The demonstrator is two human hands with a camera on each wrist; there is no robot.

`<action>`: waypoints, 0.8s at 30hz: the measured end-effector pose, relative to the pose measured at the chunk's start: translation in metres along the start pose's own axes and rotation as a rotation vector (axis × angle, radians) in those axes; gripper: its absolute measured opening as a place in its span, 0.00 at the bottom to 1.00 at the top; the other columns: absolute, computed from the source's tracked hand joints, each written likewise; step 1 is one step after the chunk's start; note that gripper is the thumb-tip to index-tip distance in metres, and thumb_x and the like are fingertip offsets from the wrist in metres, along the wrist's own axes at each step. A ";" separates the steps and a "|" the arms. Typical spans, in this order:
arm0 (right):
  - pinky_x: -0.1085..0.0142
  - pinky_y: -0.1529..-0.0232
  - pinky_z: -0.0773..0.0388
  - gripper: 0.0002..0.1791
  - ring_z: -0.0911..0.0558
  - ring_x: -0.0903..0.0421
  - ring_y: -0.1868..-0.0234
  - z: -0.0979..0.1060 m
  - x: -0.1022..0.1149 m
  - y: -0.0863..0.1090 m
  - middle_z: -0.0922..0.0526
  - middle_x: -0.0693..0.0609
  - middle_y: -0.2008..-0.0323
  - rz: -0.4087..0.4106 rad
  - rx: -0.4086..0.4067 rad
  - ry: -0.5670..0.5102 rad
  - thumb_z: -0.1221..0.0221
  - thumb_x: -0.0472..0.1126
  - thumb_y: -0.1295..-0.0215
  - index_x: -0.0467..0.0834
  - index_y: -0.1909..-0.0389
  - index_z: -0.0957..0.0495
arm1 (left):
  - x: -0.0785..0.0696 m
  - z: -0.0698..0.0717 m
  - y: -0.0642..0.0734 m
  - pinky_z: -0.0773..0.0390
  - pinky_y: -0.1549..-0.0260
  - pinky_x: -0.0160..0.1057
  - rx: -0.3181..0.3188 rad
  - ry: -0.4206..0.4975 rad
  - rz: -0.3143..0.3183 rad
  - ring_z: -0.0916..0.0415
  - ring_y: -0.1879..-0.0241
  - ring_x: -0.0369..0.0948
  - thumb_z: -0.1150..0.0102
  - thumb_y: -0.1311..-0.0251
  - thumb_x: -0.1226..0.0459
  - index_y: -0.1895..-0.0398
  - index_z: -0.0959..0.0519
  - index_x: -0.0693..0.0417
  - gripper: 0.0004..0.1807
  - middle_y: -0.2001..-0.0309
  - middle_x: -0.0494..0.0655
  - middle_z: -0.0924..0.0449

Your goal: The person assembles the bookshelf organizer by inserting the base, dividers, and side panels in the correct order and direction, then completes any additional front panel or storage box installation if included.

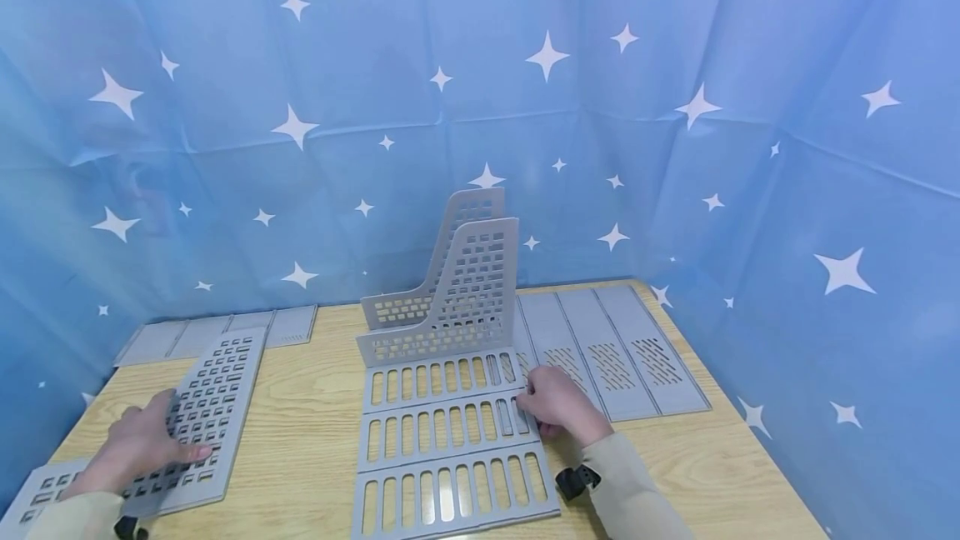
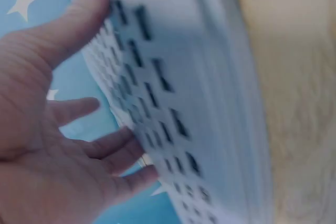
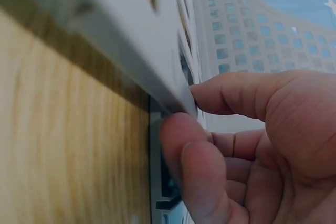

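My left hand [image 1: 135,444] lies at a stack of grey perforated side panels [image 1: 225,407], its thumb stretched over the holes. In the left wrist view, the fingers of that hand [image 2: 68,145] are spread loosely along the panels' edge [image 2: 210,108]. With thumb and fingers, my right hand [image 1: 562,402] pinches the right edge of a grey slotted panel [image 1: 450,432] made of three joined sections. The right wrist view shows this hand [image 3: 247,124] gripping the panel's edge [image 3: 131,61] above the wood. Two perforated side panels [image 1: 472,290] stand upright at the slotted panel's far end.
Grey folded panels with slanted slots [image 1: 637,357] lie flat to the right on the wooden table [image 1: 307,440]. Another flat grey panel strip [image 1: 202,336] lies at the back left. A blue star-patterned curtain [image 1: 480,65] hangs behind the table and along its sides.
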State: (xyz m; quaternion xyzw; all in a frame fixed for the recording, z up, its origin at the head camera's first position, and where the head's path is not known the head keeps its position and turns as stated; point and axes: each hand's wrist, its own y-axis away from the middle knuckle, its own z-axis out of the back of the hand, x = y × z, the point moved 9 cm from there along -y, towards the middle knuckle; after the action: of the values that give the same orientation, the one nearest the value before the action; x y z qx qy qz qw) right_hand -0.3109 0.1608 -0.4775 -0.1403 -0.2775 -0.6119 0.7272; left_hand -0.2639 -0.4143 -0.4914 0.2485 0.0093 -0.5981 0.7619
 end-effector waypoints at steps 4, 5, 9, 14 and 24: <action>0.64 0.88 0.24 0.20 0.24 0.59 0.92 0.000 -0.002 -0.001 0.25 0.51 0.92 -0.002 0.018 -0.013 0.37 0.37 0.34 0.43 0.86 0.29 | -0.009 0.014 0.006 0.28 0.56 0.70 -0.130 0.022 -0.003 0.40 0.48 0.79 0.16 0.70 0.36 0.26 0.57 0.83 0.84 0.45 0.91 0.44; 0.64 0.88 0.24 0.20 0.24 0.59 0.92 0.000 -0.002 -0.001 0.25 0.51 0.91 -0.003 0.023 -0.010 0.37 0.37 0.33 0.43 0.85 0.28 | -0.013 0.020 0.008 0.27 0.57 0.68 -0.166 0.032 -0.002 0.38 0.49 0.77 0.16 0.69 0.37 0.25 0.58 0.82 0.83 0.45 0.90 0.44; 0.64 0.87 0.23 0.18 0.23 0.57 0.90 0.001 -0.004 -0.001 0.23 0.50 0.89 -0.008 0.032 -0.008 0.36 0.38 0.32 0.42 0.82 0.27 | -0.042 0.044 0.022 0.26 0.64 0.62 -0.285 0.064 -0.035 0.33 0.52 0.71 0.14 0.62 0.47 0.26 0.54 0.82 0.75 0.46 0.85 0.41; 0.64 0.87 0.23 0.17 0.22 0.56 0.89 0.000 -0.005 -0.001 0.23 0.49 0.87 -0.023 0.041 -0.019 0.36 0.39 0.32 0.41 0.81 0.26 | -0.098 0.053 0.041 0.22 0.70 0.49 -0.282 0.159 -0.196 0.22 0.63 0.54 0.22 0.44 0.57 0.37 0.40 0.76 0.46 0.55 0.69 0.27; 0.64 0.87 0.24 0.18 0.22 0.57 0.90 0.000 -0.003 0.001 0.23 0.50 0.88 -0.018 0.030 -0.016 0.35 0.39 0.33 0.42 0.82 0.27 | -0.175 0.035 0.058 0.36 0.77 0.39 -0.454 0.324 -0.375 0.36 0.71 0.46 0.28 0.37 0.62 0.51 0.41 0.63 0.29 0.66 0.55 0.35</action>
State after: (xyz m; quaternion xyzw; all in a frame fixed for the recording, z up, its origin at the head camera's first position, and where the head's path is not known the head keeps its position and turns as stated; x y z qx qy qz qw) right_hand -0.3108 0.1633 -0.4788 -0.1317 -0.2937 -0.6132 0.7214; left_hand -0.2707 -0.2603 -0.3852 0.1583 0.3085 -0.6633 0.6632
